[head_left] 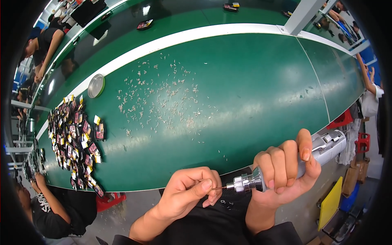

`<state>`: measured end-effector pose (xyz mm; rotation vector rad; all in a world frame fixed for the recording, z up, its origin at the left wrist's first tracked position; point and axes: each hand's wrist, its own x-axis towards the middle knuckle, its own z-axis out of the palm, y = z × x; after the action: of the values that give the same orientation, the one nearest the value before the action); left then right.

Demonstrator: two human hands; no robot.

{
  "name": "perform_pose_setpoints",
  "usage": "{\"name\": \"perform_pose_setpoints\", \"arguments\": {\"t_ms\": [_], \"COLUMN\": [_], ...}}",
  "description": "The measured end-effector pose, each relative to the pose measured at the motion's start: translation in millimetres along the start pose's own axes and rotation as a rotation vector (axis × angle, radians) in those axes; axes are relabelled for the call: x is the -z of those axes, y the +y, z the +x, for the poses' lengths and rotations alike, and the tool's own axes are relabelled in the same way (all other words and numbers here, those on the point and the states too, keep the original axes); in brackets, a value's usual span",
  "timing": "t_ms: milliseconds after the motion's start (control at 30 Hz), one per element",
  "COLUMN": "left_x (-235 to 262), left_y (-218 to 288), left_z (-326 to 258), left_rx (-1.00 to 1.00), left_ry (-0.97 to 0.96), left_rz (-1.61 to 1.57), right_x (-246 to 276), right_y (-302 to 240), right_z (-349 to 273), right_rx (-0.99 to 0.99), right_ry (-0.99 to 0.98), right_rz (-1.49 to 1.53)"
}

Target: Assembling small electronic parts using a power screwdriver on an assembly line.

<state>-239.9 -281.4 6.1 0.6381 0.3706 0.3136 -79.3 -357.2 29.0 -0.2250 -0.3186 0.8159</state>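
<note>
My right hand (288, 165) is closed around a silver-grey power screwdriver (326, 149), held level at the front edge of the bench. Toward my left hand points its knurled metal nose (241, 183). A thin dark bit (218, 188) sticks out of that nose. Thumb and fingers of my left hand (190, 192) are pinched on the bit's far end. Whether something small also sits between those fingertips is hidden. Over the green bench (261, 90) ahead of both hands lie many small pale slivers (167, 102), loosely scattered.
A heap of small black packs with yellow and white labels (73, 139) covers the bench's left end. Behind it stands a round metal dish (96, 85). A white rail (183, 36) borders the far side, with a belt beyond. Co-workers sit at left and far right; red stools (110, 201) stand nearby.
</note>
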Motion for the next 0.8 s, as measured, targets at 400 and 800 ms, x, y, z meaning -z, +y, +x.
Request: {"name": "perform_pose_setpoints", "arguments": {"t_ms": [400, 800], "left_x": [-8, 3], "left_y": [-4, 18], "left_z": [-6, 7], "left_rx": [-0.303, -0.499], "left_ry": [0.182, 0.294], "left_rz": [0.679, 1.087], "right_x": [0, 11], "right_y": [-2, 5], "right_z": [-3, 7], "right_rx": [0.038, 0.040], "right_ry": [-0.056, 0.037], "right_rz": [-0.136, -0.100]}}
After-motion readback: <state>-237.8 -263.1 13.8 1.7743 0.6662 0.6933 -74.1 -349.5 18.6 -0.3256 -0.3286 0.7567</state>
